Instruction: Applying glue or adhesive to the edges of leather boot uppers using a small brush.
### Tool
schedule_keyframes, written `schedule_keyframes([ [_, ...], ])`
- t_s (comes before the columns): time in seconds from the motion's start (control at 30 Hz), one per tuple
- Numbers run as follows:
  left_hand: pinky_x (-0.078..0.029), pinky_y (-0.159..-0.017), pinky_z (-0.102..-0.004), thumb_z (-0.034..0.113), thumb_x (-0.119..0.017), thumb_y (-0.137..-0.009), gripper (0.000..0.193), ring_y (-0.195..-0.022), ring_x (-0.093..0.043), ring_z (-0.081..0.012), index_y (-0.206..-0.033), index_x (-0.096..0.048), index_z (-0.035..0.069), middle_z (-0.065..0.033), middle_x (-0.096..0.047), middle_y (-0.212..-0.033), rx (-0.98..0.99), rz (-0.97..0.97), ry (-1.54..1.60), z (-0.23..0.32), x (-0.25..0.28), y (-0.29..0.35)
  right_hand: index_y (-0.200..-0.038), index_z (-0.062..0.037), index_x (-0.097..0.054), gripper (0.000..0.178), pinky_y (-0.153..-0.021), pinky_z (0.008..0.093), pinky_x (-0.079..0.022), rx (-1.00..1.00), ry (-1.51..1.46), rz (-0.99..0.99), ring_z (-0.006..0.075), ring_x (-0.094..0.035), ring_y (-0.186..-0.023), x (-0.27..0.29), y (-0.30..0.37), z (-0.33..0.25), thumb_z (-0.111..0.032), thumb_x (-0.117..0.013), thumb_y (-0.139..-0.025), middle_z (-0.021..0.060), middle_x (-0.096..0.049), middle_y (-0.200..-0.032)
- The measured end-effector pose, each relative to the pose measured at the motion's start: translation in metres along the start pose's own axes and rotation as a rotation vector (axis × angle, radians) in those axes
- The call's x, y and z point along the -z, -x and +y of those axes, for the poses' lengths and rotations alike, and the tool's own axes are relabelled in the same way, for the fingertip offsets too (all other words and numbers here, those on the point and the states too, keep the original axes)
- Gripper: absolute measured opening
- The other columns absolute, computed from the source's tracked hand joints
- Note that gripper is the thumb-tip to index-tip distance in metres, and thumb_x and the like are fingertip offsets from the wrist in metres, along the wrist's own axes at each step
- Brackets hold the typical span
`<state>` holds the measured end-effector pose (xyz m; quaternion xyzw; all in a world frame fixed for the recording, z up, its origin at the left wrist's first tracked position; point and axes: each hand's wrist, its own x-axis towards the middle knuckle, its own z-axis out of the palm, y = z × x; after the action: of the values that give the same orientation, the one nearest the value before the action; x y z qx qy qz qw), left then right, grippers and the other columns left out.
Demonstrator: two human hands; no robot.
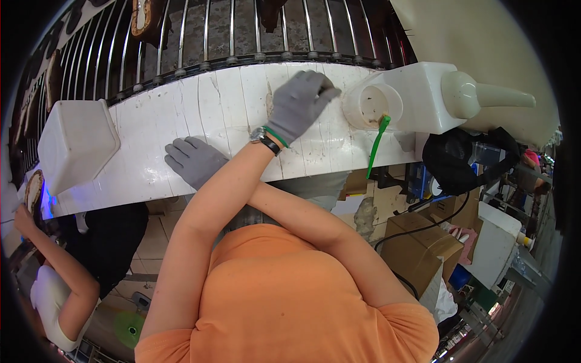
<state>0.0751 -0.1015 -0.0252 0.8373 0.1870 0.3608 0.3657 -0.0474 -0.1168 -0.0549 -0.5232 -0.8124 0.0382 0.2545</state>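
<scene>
The person leans over a curved white surface [151,121] with forearms crossed. The work in hand appears to be at the round white pot [372,104], set into a white block [423,91] at the far right of the surface, with a green brush [376,145] standing in it, its handle hanging over the near edge. The left hand [299,103], in a grey glove with a watch [266,140] at the wrist, reaches across the body to just beside that pot. Its fingers are curled under and the knuckles point toward the pot's rim. Whether it pinches anything small cannot be told, since the fingertips are hidden beneath the hand.

The right hand [193,160], also in a grey glove, passes under the left forearm and lies flat and open on the surface, palm down, fingers spread toward the left. It seems to brace the body and holds nothing.

Judging from this, the step looks like an approach to the brush or the pot, neither yet gripped. Taking the brush would call for the left hand to open and drop to the handle below the rim, without tipping the pot.

Behind the surface runs a rack of metal rods [242,30]. A white tub [75,142] sits at the left end, and another person's hand [24,219] shows at the lower left
</scene>
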Motion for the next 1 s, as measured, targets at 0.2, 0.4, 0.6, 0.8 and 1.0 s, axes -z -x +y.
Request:
schedule_keyframes([
  [0.2,-0.048,-0.061,-0.0355,0.034,-0.067,-0.090,0.025,-0.072,-0.060,-0.0222,-0.081,-0.066,0.011,-0.0036,-0.062,-0.073,0.262,-0.020,0.047,-0.004,0.024,-0.007,-0.119,0.0028,-0.058,0.043,-0.101,0.0376,-0.042,0.012,0.035,0.010,0.0303,-0.051,-0.118,0.000,-0.001,-0.001,-0.017,-0.057,-0.080,0.0173,-0.055,-0.129],
  [0.4,-0.047,-0.070,-0.0346,0.033,-0.068,-0.087,0.018,-0.077,-0.060,-0.0204,-0.084,-0.073,0.015,-0.0002,-0.063,-0.073,0.005,0.216,0.046,-0.008,0.008,-0.007,-0.121,0.0047,-0.057,0.051,-0.103,0.0393,-0.040,0.030,0.081,-0.034,0.0311,-0.048,-0.121,-0.007,-0.002,-0.002,-0.027,-0.058,-0.081,0.0187,-0.052,-0.131],
  [0.6,-0.037,-0.095,-0.0412,0.039,-0.071,-0.082,0.017,-0.088,-0.058,-0.0190,-0.085,-0.075,0.023,0.0034,-0.064,-0.076,-0.035,-0.453,-0.040,0.004,0.049,-0.001,-0.119,0.0057,-0.058,0.049,-0.100,0.0398,-0.042,0.037,0.068,0.002,0.0320,-0.050,-0.118,-0.017,0.000,-0.002,-0.024,-0.058,-0.081,0.0196,-0.054,-0.129],
  [0.8,-0.033,-0.102,-0.0452,0.028,-0.082,-0.066,0.023,-0.110,-0.051,-0.0232,-0.088,-0.074,0.024,-0.0015,-0.058,-0.111,-0.130,-0.606,-0.187,0.001,0.081,0.040,-0.113,0.0033,-0.062,0.041,-0.095,0.0401,-0.045,0.059,0.013,0.082,0.0316,-0.055,-0.111,-0.021,-0.001,0.000,-0.020,-0.057,-0.079,0.0188,-0.058,-0.123],
  [1.0,-0.036,-0.098,-0.0444,0.027,-0.080,-0.065,0.016,-0.104,-0.053,-0.0206,-0.078,-0.072,0.023,0.0013,-0.058,-0.100,-0.213,-0.651,-0.184,-0.004,0.065,0.047,-0.115,0.0019,-0.061,0.042,-0.096,0.0394,-0.045,0.062,0.064,0.088,0.0303,-0.055,-0.112,-0.013,0.000,0.001,-0.020,-0.057,-0.079,0.0170,-0.058,-0.124],
])
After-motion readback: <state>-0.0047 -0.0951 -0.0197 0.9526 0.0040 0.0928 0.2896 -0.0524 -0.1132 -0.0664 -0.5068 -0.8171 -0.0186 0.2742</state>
